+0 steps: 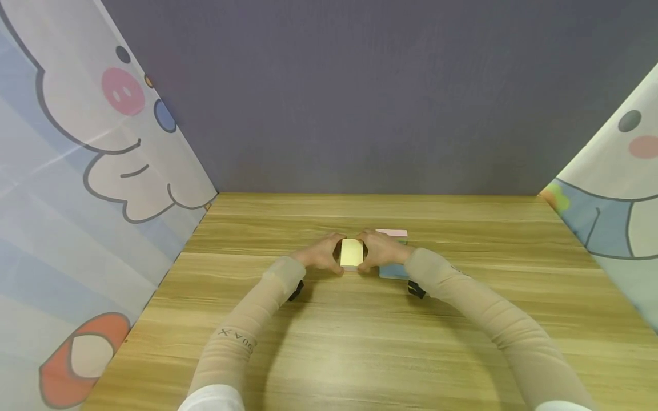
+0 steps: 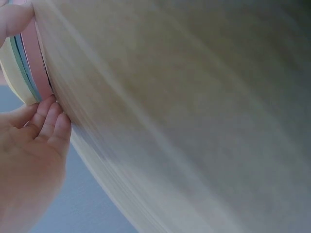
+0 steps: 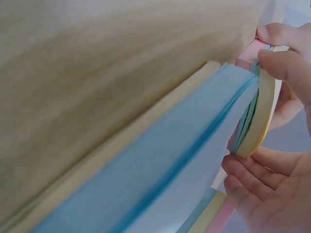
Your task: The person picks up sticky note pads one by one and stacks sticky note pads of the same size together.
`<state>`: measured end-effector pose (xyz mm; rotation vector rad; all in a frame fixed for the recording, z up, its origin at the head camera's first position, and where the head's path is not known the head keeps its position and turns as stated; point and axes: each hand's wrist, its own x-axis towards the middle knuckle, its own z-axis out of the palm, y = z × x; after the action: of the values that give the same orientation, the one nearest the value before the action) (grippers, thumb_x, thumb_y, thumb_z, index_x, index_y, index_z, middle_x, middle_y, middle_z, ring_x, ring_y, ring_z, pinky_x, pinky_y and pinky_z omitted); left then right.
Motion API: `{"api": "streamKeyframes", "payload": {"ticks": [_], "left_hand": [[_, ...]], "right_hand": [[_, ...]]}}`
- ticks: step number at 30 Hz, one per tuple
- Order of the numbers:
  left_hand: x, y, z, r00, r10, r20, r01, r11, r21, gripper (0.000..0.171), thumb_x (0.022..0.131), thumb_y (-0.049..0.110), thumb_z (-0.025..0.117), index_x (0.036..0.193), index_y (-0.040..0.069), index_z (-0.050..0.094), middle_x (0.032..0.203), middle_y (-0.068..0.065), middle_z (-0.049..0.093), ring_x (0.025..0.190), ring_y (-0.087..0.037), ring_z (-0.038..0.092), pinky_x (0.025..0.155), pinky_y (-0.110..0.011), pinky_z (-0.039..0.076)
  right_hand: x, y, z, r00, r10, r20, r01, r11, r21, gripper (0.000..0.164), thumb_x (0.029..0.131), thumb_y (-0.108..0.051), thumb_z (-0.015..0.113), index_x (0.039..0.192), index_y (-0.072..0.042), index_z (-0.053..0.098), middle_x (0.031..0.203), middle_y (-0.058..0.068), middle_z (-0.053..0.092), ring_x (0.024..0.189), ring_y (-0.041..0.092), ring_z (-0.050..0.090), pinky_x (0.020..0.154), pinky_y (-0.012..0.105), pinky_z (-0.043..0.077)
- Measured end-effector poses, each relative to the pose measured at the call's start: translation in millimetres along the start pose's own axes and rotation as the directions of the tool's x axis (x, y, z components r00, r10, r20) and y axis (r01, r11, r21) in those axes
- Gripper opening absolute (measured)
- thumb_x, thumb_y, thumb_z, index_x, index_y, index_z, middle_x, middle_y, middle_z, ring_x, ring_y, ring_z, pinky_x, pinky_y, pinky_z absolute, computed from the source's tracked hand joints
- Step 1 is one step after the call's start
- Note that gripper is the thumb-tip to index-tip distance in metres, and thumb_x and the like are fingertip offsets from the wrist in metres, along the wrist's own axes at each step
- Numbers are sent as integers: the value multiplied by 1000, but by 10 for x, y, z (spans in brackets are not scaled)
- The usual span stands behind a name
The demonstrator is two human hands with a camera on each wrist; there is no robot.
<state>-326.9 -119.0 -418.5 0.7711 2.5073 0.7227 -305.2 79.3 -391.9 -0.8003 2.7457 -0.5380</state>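
Observation:
A small stack of sticky note pads (image 1: pixel 352 252), pale yellow on top, stands upright on the table between both hands. Green, blue and pink layers show along its side in the left wrist view. My left hand (image 1: pixel 325 252) grips its left side, thumb at the near edge and fingers at the far edge. From the other side, my right hand (image 1: pixel 381 250) holds it the same way. In the right wrist view the stack (image 3: pixel 252 116) bulges slightly, its layers a little fanned.
Just right of the stack, partly under the right hand and wrist, lie more sticky note pads, including a blue one (image 1: pixel 393 271) and a pink one (image 1: pixel 393 233). The wooden table (image 1: pixel 329 342) meets a dark wall (image 1: pixel 360 97) behind; cartoon-printed curtains (image 1: pixel 77 200) stand on both sides.

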Motion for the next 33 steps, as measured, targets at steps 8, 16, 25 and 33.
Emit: {"api": "streamKeyframes", "payload": {"ticks": [8, 16, 25, 33], "left_hand": [[-10, 24, -6, 1000, -1, 2, 1, 1000, -19, 94, 63, 21, 79, 140, 9, 27, 131, -5, 39, 114, -24, 42, 97, -46, 39], [2, 35, -20, 1000, 23, 6, -23, 1000, 0, 96, 63, 22, 79, 141, 8, 25, 135, -7, 37, 121, -26, 39, 99, -48, 37], [-3, 33, -60, 1000, 26, 13, -25, 998, -58, 98, 63, 26, 79, 141, 6, 23, 134, -8, 36, 119, -26, 39, 100, -47, 36], [-34, 21, -56, 1000, 1, 19, 0, 997, -73, 98, 63, 27, 80, 141, 6, 25, 134, -8, 36, 118, -26, 40, 100, -46, 36]], "right_hand": [[-1, 7, -2, 1000, 3, 27, -4, 1000, 25, 68, 67, -33, 78, 122, -3, 51, 107, 5, 51, 83, 17, 51, 70, 29, 47], [-13, 20, -16, 999, 7, 39, -9, 999, 47, 74, 67, -35, 78, 126, -2, 47, 111, 7, 52, 86, 18, 51, 71, 30, 48], [3, 44, -53, 999, 3, 39, -5, 999, 52, 78, 64, -38, 80, 126, -4, 48, 113, 5, 51, 89, 18, 52, 75, 32, 48], [2, 32, -52, 997, 16, 70, -20, 998, 56, 77, 64, -37, 80, 125, -4, 47, 109, 3, 51, 84, 16, 51, 72, 30, 46]]}}
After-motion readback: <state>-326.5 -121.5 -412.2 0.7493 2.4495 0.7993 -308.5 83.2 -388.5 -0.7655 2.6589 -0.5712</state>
